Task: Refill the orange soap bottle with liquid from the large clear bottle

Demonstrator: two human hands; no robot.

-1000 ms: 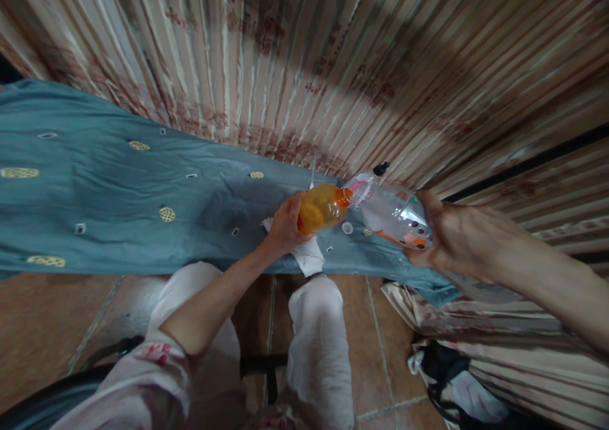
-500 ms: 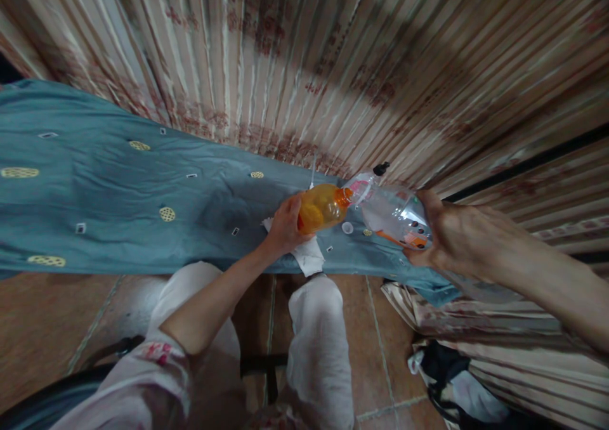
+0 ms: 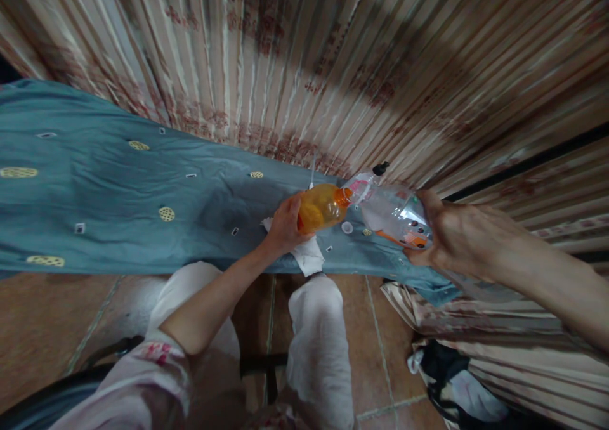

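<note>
My left hand point(image 3: 286, 226) is wrapped round an orange bottle point(image 3: 323, 208), whose neck points right. My right hand point(image 3: 447, 230) grips a large clear bottle point(image 3: 392, 211) tilted with its mouth to the left. The two mouths meet, and the orange colour reaches up to the orange bottle's neck. Behind the clear bottle's neck stands a clear bottle with a black top point(image 3: 381, 169) and pink marks. A small white cap point(image 3: 347, 228) lies on the cloth below the necks. White tissue point(image 3: 308, 255) lies under my left hand.
A blue-green cloth point(image 3: 114, 195) with yellow patterns covers the long narrow surface. Pleated curtains point(image 3: 285, 56) hang along its far side and at the right. A thin white stick-like item point(image 3: 313, 171) stands near the far edge. A black and white bag point(image 3: 457, 379) lies at the lower right.
</note>
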